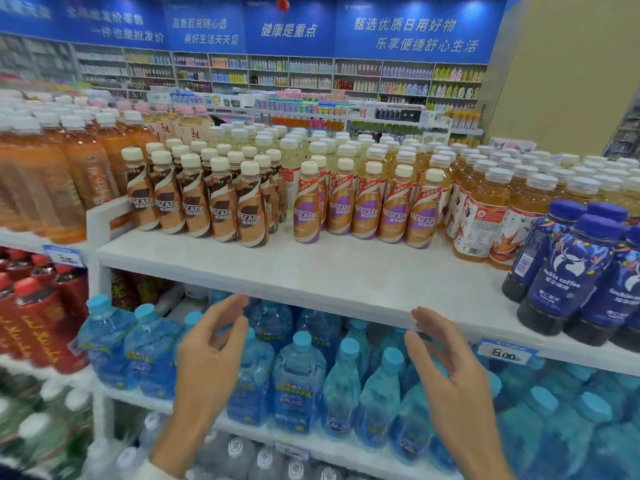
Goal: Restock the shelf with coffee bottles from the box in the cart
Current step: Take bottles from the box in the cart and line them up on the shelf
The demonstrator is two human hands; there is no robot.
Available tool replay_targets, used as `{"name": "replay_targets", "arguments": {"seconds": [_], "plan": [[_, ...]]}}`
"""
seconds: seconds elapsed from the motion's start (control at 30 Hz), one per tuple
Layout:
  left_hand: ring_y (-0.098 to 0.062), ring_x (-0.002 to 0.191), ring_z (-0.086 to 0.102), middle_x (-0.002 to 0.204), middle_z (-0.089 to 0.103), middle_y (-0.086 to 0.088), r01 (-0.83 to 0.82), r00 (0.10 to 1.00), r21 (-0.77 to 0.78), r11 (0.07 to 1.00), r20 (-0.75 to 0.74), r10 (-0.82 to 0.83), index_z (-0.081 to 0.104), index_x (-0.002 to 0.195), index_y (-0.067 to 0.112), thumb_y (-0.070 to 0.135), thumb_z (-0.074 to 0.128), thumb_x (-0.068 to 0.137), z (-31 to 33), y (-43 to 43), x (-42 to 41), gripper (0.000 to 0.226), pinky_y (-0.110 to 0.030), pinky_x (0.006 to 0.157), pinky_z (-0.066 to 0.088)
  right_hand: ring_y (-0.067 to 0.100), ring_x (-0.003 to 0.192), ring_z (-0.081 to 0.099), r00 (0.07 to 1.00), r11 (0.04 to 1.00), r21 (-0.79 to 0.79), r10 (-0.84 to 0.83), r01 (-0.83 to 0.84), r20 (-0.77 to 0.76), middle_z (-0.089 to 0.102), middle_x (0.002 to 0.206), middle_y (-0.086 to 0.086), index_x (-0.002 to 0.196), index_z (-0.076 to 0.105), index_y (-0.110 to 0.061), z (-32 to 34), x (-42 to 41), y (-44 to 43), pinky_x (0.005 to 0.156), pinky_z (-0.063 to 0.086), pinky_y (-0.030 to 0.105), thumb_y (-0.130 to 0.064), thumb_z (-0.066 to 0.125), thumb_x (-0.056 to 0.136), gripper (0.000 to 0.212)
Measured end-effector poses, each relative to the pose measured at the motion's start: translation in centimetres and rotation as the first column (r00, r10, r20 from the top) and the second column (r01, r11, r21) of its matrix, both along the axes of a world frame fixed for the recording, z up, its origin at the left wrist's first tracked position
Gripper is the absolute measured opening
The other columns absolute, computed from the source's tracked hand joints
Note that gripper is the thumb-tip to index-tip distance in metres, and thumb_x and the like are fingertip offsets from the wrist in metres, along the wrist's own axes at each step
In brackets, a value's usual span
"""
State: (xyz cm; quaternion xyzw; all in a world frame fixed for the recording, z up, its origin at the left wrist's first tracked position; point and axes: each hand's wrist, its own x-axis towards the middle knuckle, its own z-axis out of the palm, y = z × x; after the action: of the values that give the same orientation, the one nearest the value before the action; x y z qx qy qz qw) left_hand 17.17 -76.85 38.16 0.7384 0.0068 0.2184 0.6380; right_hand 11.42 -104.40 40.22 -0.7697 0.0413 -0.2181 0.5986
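Two groups of Nescafe coffee bottles stand on the white top shelf (pixel 329 282): brown-labelled ones (pixel 221 206) to the left and purple-labelled ones (pixel 367 209) to the right, each with cream caps. A bare strip of shelf lies in front of them. My left hand (pixel 211 355) and my right hand (pixel 446 368) hover below the shelf's front edge, palms facing each other, fingers loosely curved, holding nothing. The cart and its box are out of view.
Dark blue Luckin coffee bottles (pixel 568 268) stand at the shelf's right end, amber tea bottles (pixel 485 216) behind them. Orange drinks (pixel 52 168) fill the left. Blue water bottles (pixel 298 382) crowd the shelf below, red bottles (pixel 31 317) at lower left. A price tag (pixel 505 355) hangs on the edge.
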Motion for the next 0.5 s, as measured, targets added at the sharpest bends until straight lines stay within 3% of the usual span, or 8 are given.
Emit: {"name": "replay_targets", "arguments": {"seconds": [0.07, 0.23, 0.33, 0.5], "plan": [[0.000, 0.111, 0.065, 0.116, 0.073, 0.016, -0.038, 0.999, -0.006, 0.999, -0.032, 0.038, 0.069, 0.121, 0.026, 0.009, 0.063, 0.097, -1.7, 1.4, -2.4, 0.030, -0.022, 0.093, 0.053, -0.005, 0.114, 0.060, 0.999, 0.998, 0.033, 0.051, -0.051, 0.001, 0.064, 0.124, -0.029, 0.123, 0.065, -0.041, -1.3, -1.5, 1.6, 0.097, 0.045, 0.023, -0.043, 0.066, 0.085, 0.038], [0.003, 0.104, 0.067, 0.110, 0.075, 0.017, -0.148, 0.982, -0.053, 0.988, -0.124, 0.141, 0.071, 0.115, 0.026, -0.002, 0.065, 0.093, -5.5, 5.2, -8.4, 0.036, -0.008, 0.081, 0.051, 0.001, 0.115, 0.062, 0.987, 0.988, 0.049, 0.152, -0.150, -0.058, 0.068, 0.124, -0.021, 0.115, 0.070, -0.038, -5.8, -3.2, 6.5, 0.095, 0.047, 0.016, -0.044, 0.066, 0.077, 0.039], [-0.001, 0.103, 0.068, 0.108, 0.076, 0.015, -0.241, 0.952, -0.097, 0.966, -0.219, 0.216, 0.072, 0.113, 0.025, -0.001, 0.066, 0.092, -7.8, 8.4, -11.8, 0.034, -0.009, 0.081, 0.053, -0.001, 0.112, 0.063, 0.963, 0.975, 0.069, 0.221, -0.213, -0.153, 0.069, 0.120, -0.023, 0.110, 0.069, -0.048, -8.3, -3.9, 10.0, 0.088, 0.049, 0.010, -0.042, 0.068, 0.076, 0.034], [0.002, 0.103, 0.067, 0.109, 0.074, 0.018, -0.395, 0.880, -0.099, 0.913, -0.328, 0.345, 0.071, 0.114, 0.029, 0.007, 0.065, 0.094, -10.8, 15.2, -17.5, 0.030, -0.027, 0.088, 0.052, -0.001, 0.108, 0.065, 0.890, 0.938, 0.086, 0.347, -0.337, -0.297, 0.071, 0.111, -0.025, 0.109, 0.072, -0.035, -12.6, -5.1, 16.9, 0.099, 0.051, 0.035, -0.025, 0.074, 0.086, 0.025]]}}
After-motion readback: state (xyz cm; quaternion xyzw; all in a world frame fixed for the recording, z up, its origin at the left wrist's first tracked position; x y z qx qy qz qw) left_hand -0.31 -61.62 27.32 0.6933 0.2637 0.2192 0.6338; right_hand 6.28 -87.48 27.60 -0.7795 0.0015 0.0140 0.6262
